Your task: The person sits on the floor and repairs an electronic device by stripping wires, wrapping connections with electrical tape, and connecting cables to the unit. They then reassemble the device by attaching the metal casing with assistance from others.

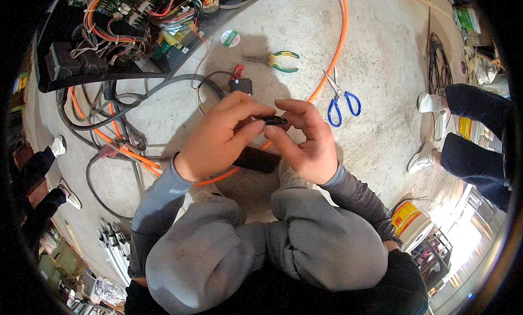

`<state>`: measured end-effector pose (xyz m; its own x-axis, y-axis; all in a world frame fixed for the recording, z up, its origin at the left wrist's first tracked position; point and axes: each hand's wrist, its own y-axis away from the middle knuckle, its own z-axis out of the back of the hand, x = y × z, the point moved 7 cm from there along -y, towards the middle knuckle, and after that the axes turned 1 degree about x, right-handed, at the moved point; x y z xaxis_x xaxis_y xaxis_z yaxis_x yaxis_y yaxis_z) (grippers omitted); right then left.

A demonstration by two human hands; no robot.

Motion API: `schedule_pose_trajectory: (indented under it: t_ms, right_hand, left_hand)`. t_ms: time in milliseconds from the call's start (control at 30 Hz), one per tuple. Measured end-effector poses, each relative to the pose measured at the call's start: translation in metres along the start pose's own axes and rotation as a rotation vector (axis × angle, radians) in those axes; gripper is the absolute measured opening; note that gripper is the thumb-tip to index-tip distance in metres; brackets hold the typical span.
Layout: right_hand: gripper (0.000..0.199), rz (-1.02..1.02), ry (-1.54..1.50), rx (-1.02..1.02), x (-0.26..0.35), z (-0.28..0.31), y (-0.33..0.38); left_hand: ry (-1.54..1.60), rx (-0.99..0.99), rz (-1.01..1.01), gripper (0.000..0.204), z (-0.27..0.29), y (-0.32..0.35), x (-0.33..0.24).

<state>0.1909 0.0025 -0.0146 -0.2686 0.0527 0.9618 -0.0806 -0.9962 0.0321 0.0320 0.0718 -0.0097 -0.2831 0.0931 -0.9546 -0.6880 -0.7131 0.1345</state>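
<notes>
My left hand [218,135] and my right hand [305,138] meet above my knees, both pinching a small black part [271,120] between thumbs and fingers. Below the hands a flat black block [257,160] lies on the concrete floor beside an orange cable [327,70]. A small black module with a red tag [239,84] and thin wires lies just beyond my fingers.
Green-and-yellow pliers [282,61], blue-handled scissors [340,100] and a green-white tape roll [230,38] lie on the floor ahead. An open black panel full of wiring [114,31] stands at upper left. Another person's legs [468,135] are at right; a bucket [411,223] lower right.
</notes>
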Motion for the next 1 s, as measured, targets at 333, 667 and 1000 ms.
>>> schedule_pose_trajectory:
  t_ms: [333,667,1000]
  right_hand:
    - [0.069,-0.268,-0.214,-0.075,0.027,0.000,-0.001]
    - [0.054,-0.012,0.027,-0.028,-0.001,0.001,-0.003]
    - [0.067,0.019,-0.055,0.180,0.001,0.008,-0.004]
  left_hand:
    - [-0.478,-0.386,-0.329,0.017,-0.006,-0.008,-0.020]
    - [0.105,-0.072,0.109,0.012,-0.005,-0.006,0.003]
    - [0.339,0.215,0.349,0.016,-0.015,-0.003,0.024]
